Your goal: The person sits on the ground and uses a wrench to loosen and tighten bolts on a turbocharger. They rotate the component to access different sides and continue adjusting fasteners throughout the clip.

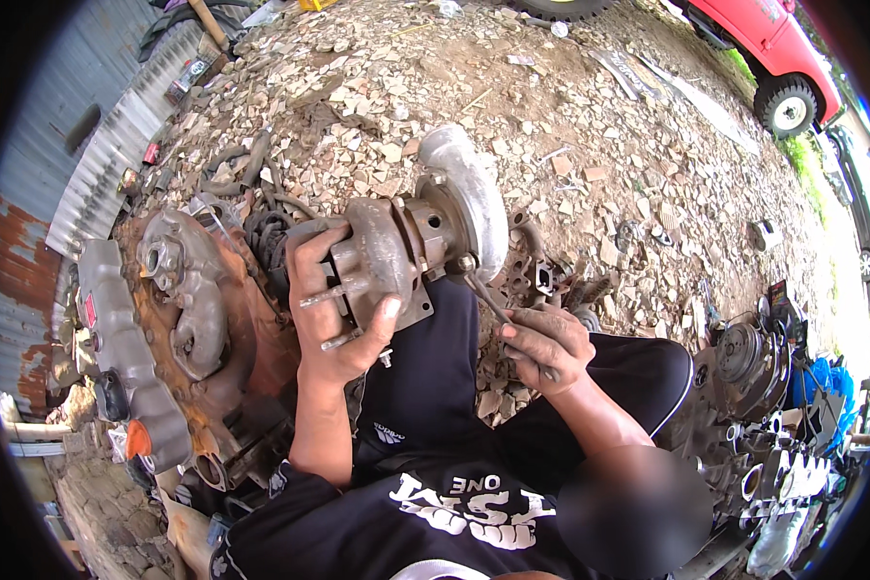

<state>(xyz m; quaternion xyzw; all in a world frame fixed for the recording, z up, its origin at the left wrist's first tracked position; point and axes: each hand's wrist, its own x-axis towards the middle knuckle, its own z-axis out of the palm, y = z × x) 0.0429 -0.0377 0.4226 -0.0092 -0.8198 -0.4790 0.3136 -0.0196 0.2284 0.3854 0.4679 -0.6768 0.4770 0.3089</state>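
Sitting in the left hand (331, 324), the turbo (384, 242) is held up in the middle, over the dark pants (425, 362). Its left end is gripped, with the fingers (305, 269) bent round it and the thumb (381, 324) laid on the near side. Two pins (322, 298) are seen sticking out there. The silver end (493, 213) is turned up and to the right. A wrench (491, 302) is gripped in the closed right hand (551, 348), and its top end is put at a bolt (467, 262) on the turbo; whether the bolt is caught by it cannot be told. At the left, a big rusty engine (249, 338) is seen, with a long grey cover (126, 329) and an orange cap (138, 440). More metal parts (742, 358) are piled at the right, near some blue plastic (839, 391). Broken stones (358, 126) are spread over the ground, and a red car (766, 43) is parked at the top right
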